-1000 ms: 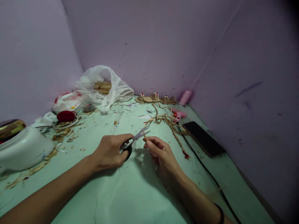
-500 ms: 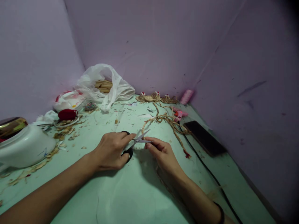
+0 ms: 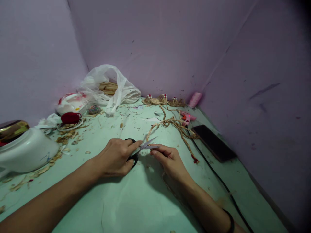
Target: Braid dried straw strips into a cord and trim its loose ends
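My left hand is closed around the black handles of a pair of scissors. The blades stand partly apart and point right. My right hand pinches a braided straw cord near the blade tips, though the pinched part is mostly hidden by fingers and blades. From there the cord runs back to a knotted bundle of braided cords. Under my right wrist lies another stretch of pale braid, partly covered.
A phone, a pink glue gun with black cable and a pink spool are on the right. Straw ornaments line the wall. On the left are a plastic bag, a dark-red bundle, scraps and a white pot.
The view has shifted very slightly. Both hands stay almost in place, and the scissor blades look slightly closer together.
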The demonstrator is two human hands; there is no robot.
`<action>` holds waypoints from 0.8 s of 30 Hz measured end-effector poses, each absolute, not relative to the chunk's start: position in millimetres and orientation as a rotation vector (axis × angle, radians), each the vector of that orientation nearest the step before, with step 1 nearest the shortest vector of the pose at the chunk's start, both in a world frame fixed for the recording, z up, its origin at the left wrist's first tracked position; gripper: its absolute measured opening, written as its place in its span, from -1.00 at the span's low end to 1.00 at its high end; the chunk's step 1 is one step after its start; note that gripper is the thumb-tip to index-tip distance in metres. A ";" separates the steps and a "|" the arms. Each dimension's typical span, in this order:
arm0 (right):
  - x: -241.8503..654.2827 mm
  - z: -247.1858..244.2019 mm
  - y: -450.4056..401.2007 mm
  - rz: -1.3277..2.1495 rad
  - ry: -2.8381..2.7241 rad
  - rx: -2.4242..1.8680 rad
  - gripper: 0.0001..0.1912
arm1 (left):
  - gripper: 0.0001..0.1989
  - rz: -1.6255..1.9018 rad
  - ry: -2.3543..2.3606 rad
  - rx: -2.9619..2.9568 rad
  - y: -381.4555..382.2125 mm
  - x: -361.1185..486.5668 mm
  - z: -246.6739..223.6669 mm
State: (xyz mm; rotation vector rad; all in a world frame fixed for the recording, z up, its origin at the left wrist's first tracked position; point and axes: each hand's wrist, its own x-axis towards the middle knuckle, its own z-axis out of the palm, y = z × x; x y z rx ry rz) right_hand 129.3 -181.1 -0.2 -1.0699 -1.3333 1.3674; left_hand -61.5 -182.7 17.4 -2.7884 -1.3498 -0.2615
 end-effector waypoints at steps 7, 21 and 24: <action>128.9 5.6 -182.9 1.351 -1.359 -1.083 -0.86 | -0.46 -0.209 -1.347 -2.863 -181.0 -64.8 21.6; 130.5 7.5 -182.1 1.541 -1.013 -1.148 -0.81 | -0.68 -0.651 -1.447 -2.919 -178.8 -66.4 24.6; 130.4 8.9 -182.4 1.613 -0.927 -1.113 -0.83 | -0.70 -0.842 -1.538 -2.810 -177.0 -68.3 25.6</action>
